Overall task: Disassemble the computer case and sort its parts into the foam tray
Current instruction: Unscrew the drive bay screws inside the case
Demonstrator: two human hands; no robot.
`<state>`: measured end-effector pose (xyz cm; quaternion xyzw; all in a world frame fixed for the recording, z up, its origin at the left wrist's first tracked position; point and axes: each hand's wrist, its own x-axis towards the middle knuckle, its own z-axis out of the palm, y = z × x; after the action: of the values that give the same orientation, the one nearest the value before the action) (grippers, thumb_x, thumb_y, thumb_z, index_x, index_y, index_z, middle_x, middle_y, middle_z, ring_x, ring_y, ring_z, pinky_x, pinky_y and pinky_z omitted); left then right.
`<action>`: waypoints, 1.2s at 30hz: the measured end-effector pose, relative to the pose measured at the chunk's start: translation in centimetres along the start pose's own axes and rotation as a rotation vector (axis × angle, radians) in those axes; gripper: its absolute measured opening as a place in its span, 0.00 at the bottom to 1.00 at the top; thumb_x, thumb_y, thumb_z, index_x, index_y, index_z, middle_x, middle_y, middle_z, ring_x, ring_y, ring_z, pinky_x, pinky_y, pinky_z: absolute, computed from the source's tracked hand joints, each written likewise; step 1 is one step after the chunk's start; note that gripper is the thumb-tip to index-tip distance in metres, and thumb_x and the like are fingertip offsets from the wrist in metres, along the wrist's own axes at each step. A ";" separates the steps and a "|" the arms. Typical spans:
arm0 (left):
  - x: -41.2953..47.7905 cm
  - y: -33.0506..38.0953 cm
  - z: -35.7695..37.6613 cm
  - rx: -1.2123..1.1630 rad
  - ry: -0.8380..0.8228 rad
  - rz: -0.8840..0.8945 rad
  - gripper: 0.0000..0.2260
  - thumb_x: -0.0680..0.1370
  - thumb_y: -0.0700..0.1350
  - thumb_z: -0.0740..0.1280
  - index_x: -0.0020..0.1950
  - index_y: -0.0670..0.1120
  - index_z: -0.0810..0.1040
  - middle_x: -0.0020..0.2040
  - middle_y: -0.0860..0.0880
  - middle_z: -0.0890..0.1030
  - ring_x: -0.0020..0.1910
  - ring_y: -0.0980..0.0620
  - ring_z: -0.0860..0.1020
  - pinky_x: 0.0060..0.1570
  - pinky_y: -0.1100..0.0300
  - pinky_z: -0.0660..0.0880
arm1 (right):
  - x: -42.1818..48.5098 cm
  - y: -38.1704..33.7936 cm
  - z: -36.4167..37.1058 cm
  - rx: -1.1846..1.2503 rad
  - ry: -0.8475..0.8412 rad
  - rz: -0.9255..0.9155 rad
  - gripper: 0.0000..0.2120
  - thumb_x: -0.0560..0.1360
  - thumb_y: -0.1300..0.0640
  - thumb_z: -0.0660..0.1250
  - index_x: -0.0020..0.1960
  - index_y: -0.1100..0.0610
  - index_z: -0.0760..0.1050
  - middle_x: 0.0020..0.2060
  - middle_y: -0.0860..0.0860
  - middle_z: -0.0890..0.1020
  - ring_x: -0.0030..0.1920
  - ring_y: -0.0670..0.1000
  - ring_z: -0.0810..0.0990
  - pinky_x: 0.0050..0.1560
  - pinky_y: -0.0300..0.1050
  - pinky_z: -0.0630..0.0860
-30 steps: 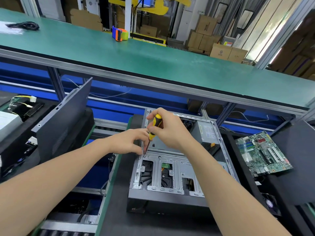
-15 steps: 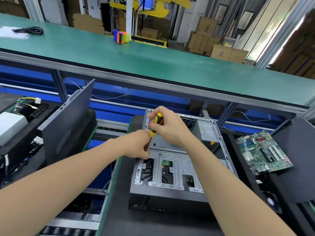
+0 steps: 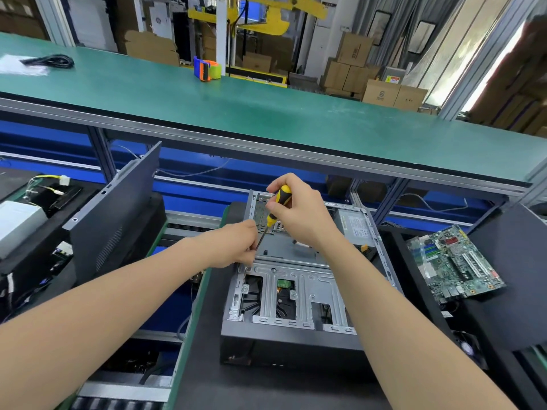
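Observation:
An open grey computer case (image 3: 299, 294) lies on its side on a black mat in front of me. My right hand (image 3: 299, 216) grips the yellow-and-black handle of a screwdriver (image 3: 275, 210), which slants down to the case's left rail. My left hand (image 3: 236, 247) pinches the screwdriver's shaft near the tip; the tip and any screw are hidden behind the fingers. A power supply (image 3: 356, 226) sits in the case's far right corner. A green motherboard (image 3: 453, 264) rests on black foam to the right.
A dark side panel (image 3: 118, 214) leans upright at the left, with a silver drive (image 3: 17, 223) and cabled parts on black foam beyond it. A green shelf (image 3: 266, 113) overhangs the bench, carrying a tape dispenser (image 3: 205, 68) and a black cable (image 3: 50, 60).
Both hands have stayed at the case's left rail. The screwdriver handle has turned a little in my right hand, and my left fingers have closed more tightly round the shaft.

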<state>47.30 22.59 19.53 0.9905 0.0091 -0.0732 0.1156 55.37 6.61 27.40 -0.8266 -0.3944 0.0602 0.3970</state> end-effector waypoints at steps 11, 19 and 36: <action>0.9 1.0 -0.3 -0.226 0.118 -0.118 0.09 0.75 0.36 0.58 0.36 0.38 0.73 0.46 0.42 0.72 0.41 0.45 0.68 0.55 0.53 0.69 | -1.4 3.2 -2.1 0.088 0.398 0.305 0.06 0.76 0.59 0.72 0.48 0.59 0.76 0.38 0.52 0.86 0.42 0.53 0.87 0.45 0.55 0.85; 3.6 6.0 -0.1 -0.397 0.159 0.042 0.12 0.78 0.32 0.57 0.37 0.45 0.64 0.41 0.47 0.63 0.39 0.46 0.63 0.39 0.61 0.61 | -5.4 8.2 -3.4 0.692 0.487 0.606 0.10 0.80 0.64 0.72 0.49 0.58 0.70 0.32 0.54 0.86 0.36 0.55 0.88 0.54 0.60 0.85; 12.1 25.6 1.4 -0.679 0.196 0.094 0.12 0.83 0.42 0.59 0.40 0.43 0.74 0.33 0.47 0.67 0.31 0.52 0.63 0.32 0.56 0.59 | -12.2 17.4 -14.1 0.623 0.344 0.661 0.11 0.80 0.58 0.70 0.40 0.62 0.79 0.31 0.57 0.74 0.26 0.52 0.70 0.29 0.44 0.67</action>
<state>59.92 -2.60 22.21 0.8973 -0.0019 0.0349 0.4400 63.39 -17.06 22.08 -0.7475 -0.0028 0.1606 0.6445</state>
